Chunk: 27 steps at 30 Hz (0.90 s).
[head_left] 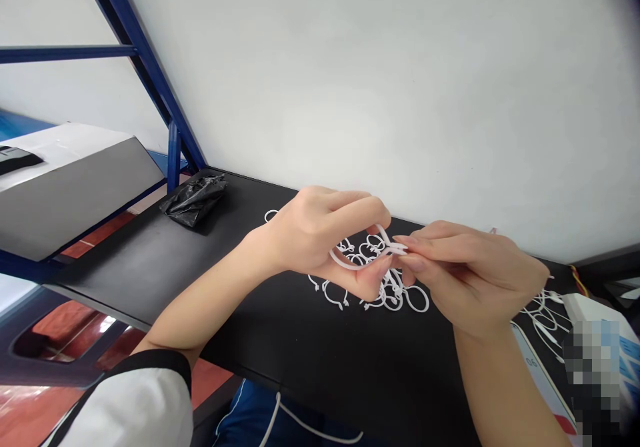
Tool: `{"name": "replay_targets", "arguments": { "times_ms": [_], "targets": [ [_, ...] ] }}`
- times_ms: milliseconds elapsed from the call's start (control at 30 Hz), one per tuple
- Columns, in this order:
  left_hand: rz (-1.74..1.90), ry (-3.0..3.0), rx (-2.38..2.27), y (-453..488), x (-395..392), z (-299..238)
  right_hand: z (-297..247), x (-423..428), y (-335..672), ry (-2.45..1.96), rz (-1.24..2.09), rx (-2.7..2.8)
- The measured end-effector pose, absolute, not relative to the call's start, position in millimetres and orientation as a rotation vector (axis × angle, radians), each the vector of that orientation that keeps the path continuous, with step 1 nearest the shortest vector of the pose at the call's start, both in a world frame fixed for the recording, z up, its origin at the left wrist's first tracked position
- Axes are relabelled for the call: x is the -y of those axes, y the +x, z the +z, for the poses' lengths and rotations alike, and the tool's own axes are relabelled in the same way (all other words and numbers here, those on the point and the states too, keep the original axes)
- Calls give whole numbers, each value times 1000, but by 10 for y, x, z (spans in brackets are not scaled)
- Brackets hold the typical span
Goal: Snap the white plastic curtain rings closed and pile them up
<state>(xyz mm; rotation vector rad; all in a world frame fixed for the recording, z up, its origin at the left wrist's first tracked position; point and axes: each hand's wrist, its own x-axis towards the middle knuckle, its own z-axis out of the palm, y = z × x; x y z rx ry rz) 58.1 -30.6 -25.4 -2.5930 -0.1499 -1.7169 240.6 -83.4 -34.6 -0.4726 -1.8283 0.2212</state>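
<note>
A thin white plastic ring (343,260) is held up above the black table (320,347), between my two hands. My left hand (320,230) curls around it, with thumb and forefinger closed on its sides near the ends. The fingertips of my right hand (473,273) pinch the two ends, which lie close together and point right. Exactly how the ends meet is partly hidden by the fingers. Below and behind my hands lies a loose pile of similar white rings (395,288), some closed and some open.
A crumpled black plastic bag (195,200) sits at the table's back left. White cables (543,320), a phone (540,377) and a white box (595,310) lie by my right arm. A white wall (350,87) rises behind, with a blue metal frame (145,60) at left.
</note>
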Motion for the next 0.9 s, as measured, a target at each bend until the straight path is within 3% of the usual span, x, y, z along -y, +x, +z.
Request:
{"name": "replay_targets", "arguments": {
  "times_ms": [900],
  "targets": [
    [-1696,-2582,137,578,304,-249,-266,867,2365,-573,67,1896]
  ]
}}
